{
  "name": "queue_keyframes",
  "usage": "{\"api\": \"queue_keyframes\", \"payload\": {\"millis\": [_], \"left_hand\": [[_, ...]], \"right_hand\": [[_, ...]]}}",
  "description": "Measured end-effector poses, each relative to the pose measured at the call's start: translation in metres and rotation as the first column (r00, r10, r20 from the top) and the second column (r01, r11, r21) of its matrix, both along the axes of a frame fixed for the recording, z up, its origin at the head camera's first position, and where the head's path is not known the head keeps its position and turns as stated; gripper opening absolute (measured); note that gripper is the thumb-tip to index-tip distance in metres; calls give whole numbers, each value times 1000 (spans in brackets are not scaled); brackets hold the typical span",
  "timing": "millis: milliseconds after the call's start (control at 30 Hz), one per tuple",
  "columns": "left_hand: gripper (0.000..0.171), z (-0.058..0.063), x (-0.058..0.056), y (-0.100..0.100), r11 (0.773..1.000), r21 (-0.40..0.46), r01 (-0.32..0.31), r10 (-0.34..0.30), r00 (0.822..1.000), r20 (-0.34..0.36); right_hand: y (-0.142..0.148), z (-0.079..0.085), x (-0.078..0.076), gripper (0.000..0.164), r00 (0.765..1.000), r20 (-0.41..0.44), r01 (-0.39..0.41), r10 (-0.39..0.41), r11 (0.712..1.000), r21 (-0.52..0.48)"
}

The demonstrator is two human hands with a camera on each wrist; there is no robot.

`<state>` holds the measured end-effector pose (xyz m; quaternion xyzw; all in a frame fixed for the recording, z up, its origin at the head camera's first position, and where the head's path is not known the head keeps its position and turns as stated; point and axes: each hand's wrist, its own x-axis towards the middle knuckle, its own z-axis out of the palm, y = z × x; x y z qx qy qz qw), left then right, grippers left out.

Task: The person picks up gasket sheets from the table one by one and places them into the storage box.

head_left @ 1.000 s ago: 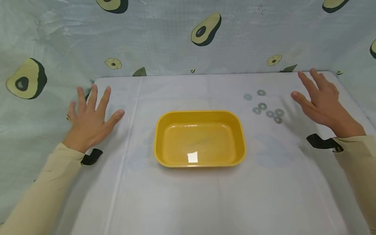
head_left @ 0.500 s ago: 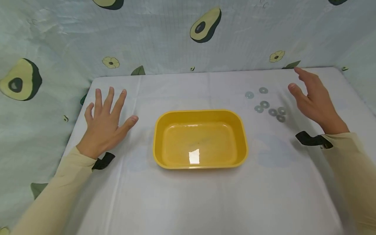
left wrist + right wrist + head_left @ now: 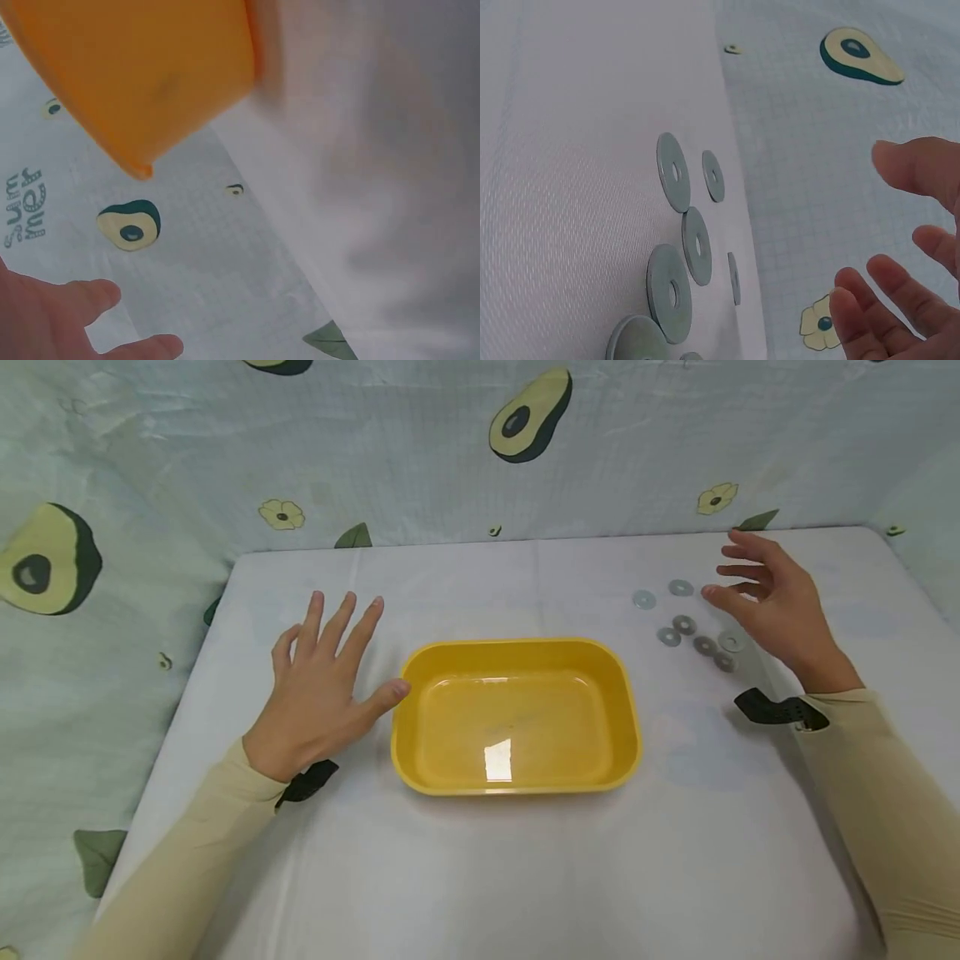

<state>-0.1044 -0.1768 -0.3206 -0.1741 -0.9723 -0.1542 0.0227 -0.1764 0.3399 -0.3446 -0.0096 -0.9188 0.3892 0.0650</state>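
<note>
A yellow rectangular tray (image 3: 517, 793) stands in the middle of the white table. My left hand (image 3: 322, 693) hovers at its left side with fingers spread, the thumb tip overlapping the rim in the head view. Several flat metal washers (image 3: 705, 646) lie loosely grouped right of the tray, and in the right wrist view the washers (image 3: 669, 300) show their round holes. Just beyond them my right hand (image 3: 780, 602) hangs over the table, fingers loosely bent and thumb apart, with nothing between them. The left wrist view catches the side of the tray (image 3: 150, 67) and part of the left hand (image 3: 52, 315).
A white cloth (image 3: 525, 877) covers the table. Behind and to the left hangs a pale curtain (image 3: 405, 452) printed with avocados and flowers, meeting the table's back edge. Each wrist carries a black strap, such as the strap (image 3: 776, 708) on the right.
My left hand has moved right, from the table's left edge to the tray. My right hand has come left toward the washers, its fingers bending more. Tray and washers lie as before.
</note>
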Motion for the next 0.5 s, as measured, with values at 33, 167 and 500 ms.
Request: {"api": "queue_keyframes", "payload": {"millis": [33,167,500], "left_hand": [[91,0,1,3,1000,7,2,-2,1000,-5],[91,-3,5,11,1000,23,0,0,1000,-2],[96,-11,10,25,1000,-12,5,-4,998,64]], "right_hand": [[-1,-1,-1,74,1000,-4,-15,15,1000,15],[-4,-4,-2,77,997,-10,-80,81,995,61],[-2,-12,2,75,988,47,-152,147,981,117]]}}
